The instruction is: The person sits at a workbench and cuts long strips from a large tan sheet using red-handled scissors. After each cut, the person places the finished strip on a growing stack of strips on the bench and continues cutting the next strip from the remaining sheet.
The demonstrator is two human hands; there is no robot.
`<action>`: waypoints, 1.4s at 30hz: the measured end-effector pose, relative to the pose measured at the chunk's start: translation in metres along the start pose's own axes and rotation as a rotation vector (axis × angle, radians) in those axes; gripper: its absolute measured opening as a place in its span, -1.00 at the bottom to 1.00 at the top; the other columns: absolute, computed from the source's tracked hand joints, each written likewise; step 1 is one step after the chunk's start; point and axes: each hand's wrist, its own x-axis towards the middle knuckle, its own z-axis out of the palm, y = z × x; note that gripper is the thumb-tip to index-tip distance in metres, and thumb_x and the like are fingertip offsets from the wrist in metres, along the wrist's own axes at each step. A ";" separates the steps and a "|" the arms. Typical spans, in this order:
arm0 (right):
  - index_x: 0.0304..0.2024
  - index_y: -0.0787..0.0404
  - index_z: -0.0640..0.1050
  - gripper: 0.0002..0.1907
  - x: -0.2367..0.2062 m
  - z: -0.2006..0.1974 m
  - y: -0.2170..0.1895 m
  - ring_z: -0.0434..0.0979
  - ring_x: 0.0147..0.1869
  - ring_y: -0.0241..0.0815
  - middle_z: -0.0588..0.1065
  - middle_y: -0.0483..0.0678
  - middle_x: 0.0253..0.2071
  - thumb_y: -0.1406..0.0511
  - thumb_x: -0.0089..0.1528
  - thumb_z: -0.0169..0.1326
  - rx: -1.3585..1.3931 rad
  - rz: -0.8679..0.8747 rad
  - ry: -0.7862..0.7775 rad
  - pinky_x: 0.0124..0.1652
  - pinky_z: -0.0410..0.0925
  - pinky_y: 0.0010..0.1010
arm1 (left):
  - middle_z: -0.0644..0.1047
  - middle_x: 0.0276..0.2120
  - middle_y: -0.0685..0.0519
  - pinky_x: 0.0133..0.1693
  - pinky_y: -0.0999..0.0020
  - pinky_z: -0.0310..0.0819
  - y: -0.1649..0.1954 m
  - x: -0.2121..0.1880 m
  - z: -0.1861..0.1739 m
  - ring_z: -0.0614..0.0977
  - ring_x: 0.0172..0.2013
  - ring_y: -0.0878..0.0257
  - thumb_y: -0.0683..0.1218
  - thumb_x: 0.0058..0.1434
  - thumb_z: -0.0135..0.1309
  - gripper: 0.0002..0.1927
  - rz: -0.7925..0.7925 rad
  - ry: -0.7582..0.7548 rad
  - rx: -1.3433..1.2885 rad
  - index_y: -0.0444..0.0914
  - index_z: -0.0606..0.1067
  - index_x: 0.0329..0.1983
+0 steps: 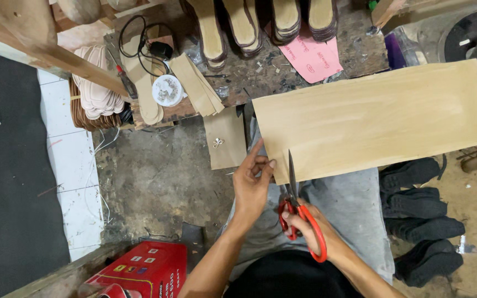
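A large tan sheet (376, 118) of thin leather-like material lies across my lap, over grey trousers (354, 204). My left hand (252, 179) pinches the sheet's near left corner between thumb and fingers. My right hand (310, 229) grips red-handled scissors (299, 207), whose dark blades point away from me and cut into the sheet's near edge just right of my left hand. A smaller tan piece (224, 138) with a small metal ornament on it lies left of the sheet.
A worn wooden bench (260, 72) holds tan strips (197, 83), a round white container (167, 90), a black cable, pink paper (310, 58) and rows of insoles. Stacked soles (92, 94) sit at left, dark soles (420, 221) at right, a red box (144, 270) near my left elbow.
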 end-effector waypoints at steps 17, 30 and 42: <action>-0.58 0.28 0.48 -0.65 0.027 0.001 0.001 0.42 -0.72 -0.20 0.42 -0.05 -0.75 0.21 0.23 0.06 0.007 0.048 0.082 -0.63 0.28 -0.37 | 0.54 -0.29 0.08 -0.26 0.49 0.51 -0.005 -0.014 0.001 0.54 -0.30 0.40 -0.29 0.31 0.11 -0.39 -0.003 -0.007 -0.104 -0.42 0.30 0.43; -0.60 0.31 0.46 -0.65 0.019 -0.014 -0.008 0.40 -0.75 -0.14 0.39 0.02 -0.77 0.23 0.21 0.11 -0.100 0.169 -0.025 -0.63 0.27 -0.32 | 0.53 -0.24 0.07 -0.20 0.51 0.46 -0.005 0.038 -0.010 0.53 -0.26 0.39 -0.28 0.30 0.17 -0.58 0.114 0.140 -0.026 -0.43 0.43 0.21; -0.46 0.32 0.44 -0.79 0.031 -0.008 -0.056 0.38 -0.70 -0.18 0.40 0.01 -0.70 0.35 0.23 -0.12 -0.167 0.081 0.124 -0.65 0.27 -0.28 | 0.55 -0.25 0.06 -0.16 0.41 0.54 -0.007 0.003 0.002 0.60 -0.21 0.34 -0.28 0.26 0.18 -0.59 -0.035 0.118 -0.342 -0.40 0.43 0.18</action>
